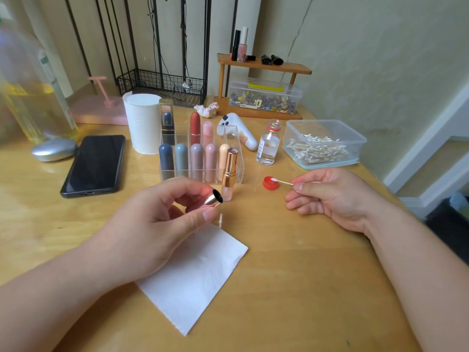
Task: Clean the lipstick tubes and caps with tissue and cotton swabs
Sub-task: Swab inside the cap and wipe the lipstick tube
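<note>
Tissue sheet (198,275) flat on the wooden table (317,288) at 6 o'clock, one corner under my left wrist. My left hand (157,219) pinches the gold cap (214,198) between thumb and fingers, its open end facing 3 o'clock. Uncapped lipstick tube (229,174) stands upright just past it at 12, touching or just beside the clear organizer (240,161) of pastel lipsticks; can't tell which. My right hand (330,196) at 3 o'clock pinches a cotton swab (281,181), tip in the red bottle cap (268,184). Small glass bottle (267,146) and swab tub (327,122) at 1–2 o'clock. Phone (95,165) at 9–10, tissue roll (143,123) at 11. Wooden shelf (264,64) at the table's back edge at 12. Pale textured wall (380,59) behind, black wire rack (162,85) at 11.
</note>
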`<control>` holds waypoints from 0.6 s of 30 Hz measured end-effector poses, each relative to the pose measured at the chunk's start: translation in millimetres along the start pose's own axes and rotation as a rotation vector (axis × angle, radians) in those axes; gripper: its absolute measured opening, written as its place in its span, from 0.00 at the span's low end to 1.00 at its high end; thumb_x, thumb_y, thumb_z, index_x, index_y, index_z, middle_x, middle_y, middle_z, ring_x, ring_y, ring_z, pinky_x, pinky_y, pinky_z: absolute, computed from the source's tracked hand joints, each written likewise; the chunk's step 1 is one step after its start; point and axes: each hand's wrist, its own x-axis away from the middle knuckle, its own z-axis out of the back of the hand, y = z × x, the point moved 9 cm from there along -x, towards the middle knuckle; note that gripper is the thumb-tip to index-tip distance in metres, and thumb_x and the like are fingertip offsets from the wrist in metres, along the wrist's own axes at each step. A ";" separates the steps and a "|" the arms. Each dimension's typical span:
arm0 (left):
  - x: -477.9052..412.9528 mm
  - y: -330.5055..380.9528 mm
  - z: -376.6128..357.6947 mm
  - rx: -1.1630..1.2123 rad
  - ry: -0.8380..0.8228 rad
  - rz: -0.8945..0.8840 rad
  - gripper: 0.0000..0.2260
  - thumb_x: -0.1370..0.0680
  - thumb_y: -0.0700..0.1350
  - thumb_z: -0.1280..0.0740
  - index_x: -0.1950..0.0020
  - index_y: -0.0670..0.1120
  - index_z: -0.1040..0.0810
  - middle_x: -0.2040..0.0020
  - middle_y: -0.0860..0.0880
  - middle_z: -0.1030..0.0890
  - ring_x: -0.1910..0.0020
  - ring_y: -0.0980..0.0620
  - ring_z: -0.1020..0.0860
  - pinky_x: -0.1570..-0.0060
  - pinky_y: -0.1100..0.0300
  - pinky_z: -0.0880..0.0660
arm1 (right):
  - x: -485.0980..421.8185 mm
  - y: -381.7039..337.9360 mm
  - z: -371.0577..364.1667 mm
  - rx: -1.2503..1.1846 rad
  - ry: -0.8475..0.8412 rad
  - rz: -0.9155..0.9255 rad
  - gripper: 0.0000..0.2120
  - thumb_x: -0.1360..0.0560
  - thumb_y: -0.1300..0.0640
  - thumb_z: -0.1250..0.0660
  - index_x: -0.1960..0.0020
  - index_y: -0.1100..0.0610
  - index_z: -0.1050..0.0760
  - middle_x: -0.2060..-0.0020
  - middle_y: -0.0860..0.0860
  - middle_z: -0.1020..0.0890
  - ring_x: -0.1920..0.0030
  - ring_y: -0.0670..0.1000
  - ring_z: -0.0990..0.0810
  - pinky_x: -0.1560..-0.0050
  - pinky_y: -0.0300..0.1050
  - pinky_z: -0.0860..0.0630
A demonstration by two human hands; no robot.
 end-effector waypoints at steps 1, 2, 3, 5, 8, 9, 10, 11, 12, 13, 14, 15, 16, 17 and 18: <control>-0.5 0.3 0.4 -0.001 0.004 -0.003 0.11 0.23 0.56 0.28 0.45 0.54 0.18 0.54 0.50 0.18 0.55 0.47 0.20 0.50 0.40 0.23 | -0.1 -0.1 -0.1 -0.005 -0.001 0.002 0.08 0.24 0.68 0.31 0.46 0.68 0.24 0.57 0.65 0.15 0.60 0.59 0.13 0.66 0.42 0.18; -0.8 0.6 1.7 -0.004 0.014 -0.010 0.13 0.26 0.58 0.27 0.46 0.54 0.17 0.54 0.50 0.18 0.55 0.48 0.20 0.51 0.42 0.22 | 0.1 -0.1 -0.3 -0.012 -0.001 0.004 0.08 0.25 0.68 0.31 0.46 0.67 0.24 0.57 0.66 0.15 0.59 0.59 0.13 0.66 0.43 0.18; -1.2 1.7 3.0 -0.009 0.023 -0.018 0.14 0.28 0.59 0.27 0.47 0.54 0.17 0.54 0.51 0.18 0.55 0.48 0.20 0.51 0.43 0.22 | 0.0 -0.2 -0.4 -0.020 0.001 0.005 0.08 0.26 0.69 0.30 0.47 0.67 0.24 0.57 0.66 0.15 0.58 0.60 0.13 0.65 0.43 0.17; -1.9 3.8 5.4 -0.024 0.038 -0.037 0.11 0.30 0.55 0.25 0.50 0.55 0.16 0.54 0.52 0.18 0.55 0.47 0.20 0.52 0.45 0.22 | -0.4 -1.3 0.3 -0.032 0.020 0.022 0.07 0.26 0.69 0.30 0.49 0.67 0.24 0.57 0.66 0.15 0.59 0.60 0.13 0.65 0.44 0.17; -2.9 3.9 7.9 -0.034 0.054 -0.050 0.10 0.31 0.53 0.24 0.52 0.55 0.16 0.53 0.51 0.18 0.54 0.46 0.20 0.52 0.44 0.22 | -2.0 -9.8 2.7 -0.015 0.085 0.110 0.02 0.25 0.69 0.31 0.53 0.67 0.23 0.61 0.66 0.16 0.65 0.58 0.14 0.68 0.43 0.18; -3.1 3.6 9.0 -0.028 0.062 -0.054 0.11 0.31 0.55 0.23 0.52 0.55 0.16 0.53 0.51 0.18 0.54 0.46 0.19 0.52 0.43 0.22 | -0.9 -15.8 3.6 -0.004 0.112 0.160 0.00 0.24 0.69 0.32 0.54 0.67 0.22 0.64 0.66 0.17 0.68 0.57 0.15 0.70 0.43 0.19; -3.5 3.2 10.6 -0.014 0.075 -0.058 0.12 0.32 0.56 0.23 0.52 0.55 0.16 0.53 0.51 0.18 0.54 0.45 0.19 0.52 0.43 0.22 | 1.5 -22.9 4.1 0.006 0.135 0.223 0.01 0.24 0.69 0.32 0.55 0.66 0.22 0.66 0.64 0.17 0.71 0.56 0.17 0.73 0.42 0.21; -3.6 2.7 12.3 0.003 0.088 -0.059 0.12 0.33 0.57 0.23 0.52 0.55 0.16 0.53 0.51 0.18 0.54 0.45 0.19 0.52 0.42 0.22 | 6.0 -31.0 3.4 0.018 0.148 0.290 0.03 0.24 0.70 0.33 0.56 0.65 0.22 0.69 0.62 0.18 0.74 0.54 0.20 0.75 0.41 0.23; -3.8 2.2 13.9 0.020 0.098 -0.060 0.12 0.32 0.57 0.23 0.52 0.56 0.16 0.53 0.51 0.18 0.54 0.45 0.19 0.52 0.41 0.22 | 11.9 -38.6 2.0 0.025 0.153 0.355 0.04 0.24 0.70 0.33 0.57 0.65 0.22 0.71 0.60 0.19 0.76 0.53 0.23 0.78 0.41 0.26; -4.0 1.7 14.6 0.033 0.103 -0.060 0.11 0.31 0.56 0.21 0.52 0.55 0.15 0.53 0.50 0.18 0.55 0.45 0.19 0.52 0.40 0.22 | 18.8 -45.3 -0.5 0.031 0.148 0.408 0.05 0.23 0.70 0.33 0.58 0.64 0.22 0.72 0.59 0.20 0.77 0.53 0.25 0.79 0.40 0.29; -4.2 1.4 14.3 0.044 0.102 -0.061 0.10 0.30 0.54 0.21 0.51 0.55 0.15 0.53 0.50 0.18 0.56 0.45 0.20 0.53 0.40 0.22 | 26.1 -50.7 -3.9 0.033 0.130 0.451 0.07 0.23 0.69 0.34 0.59 0.63 0.22 0.73 0.58 0.21 0.78 0.53 0.27 0.80 0.39 0.32; -4.2 1.7 13.0 0.058 0.099 -0.061 0.09 0.29 0.52 0.21 0.51 0.54 0.14 0.54 0.50 0.18 0.56 0.44 0.20 0.54 0.40 0.22 | 33.7 -54.9 -8.9 0.030 0.101 0.482 0.08 0.23 0.68 0.34 0.60 0.62 0.21 0.73 0.59 0.22 0.78 0.53 0.28 0.81 0.38 0.33; -3.9 1.9 12.8 0.071 0.096 -0.061 0.09 0.29 0.51 0.22 0.50 0.54 0.14 0.54 0.50 0.18 0.56 0.44 0.21 0.54 0.40 0.22 | 39.7 -58.5 -16.0 0.023 0.060 0.514 0.09 0.23 0.67 0.34 0.61 0.61 0.21 0.73 0.59 0.22 0.78 0.53 0.29 0.80 0.38 0.34; -3.6 3.0 12.2 0.080 0.090 -0.063 0.09 0.29 0.51 0.22 0.50 0.54 0.14 0.54 0.50 0.18 0.56 0.43 0.21 0.54 0.40 0.22 | 45.7 -61.5 -23.6 0.016 0.019 0.540 0.09 0.23 0.66 0.33 0.61 0.60 0.20 0.73 0.59 0.23 0.78 0.54 0.29 0.80 0.37 0.34; -3.9 5.3 10.9 0.083 0.080 -0.071 0.09 0.29 0.51 0.23 0.49 0.55 0.14 0.54 0.50 0.18 0.56 0.43 0.21 0.54 0.41 0.22 | 51.7 -63.9 -29.6 0.011 -0.012 0.562 0.09 0.24 0.64 0.32 0.62 0.59 0.20 0.74 0.59 0.23 0.78 0.54 0.29 0.80 0.37 0.35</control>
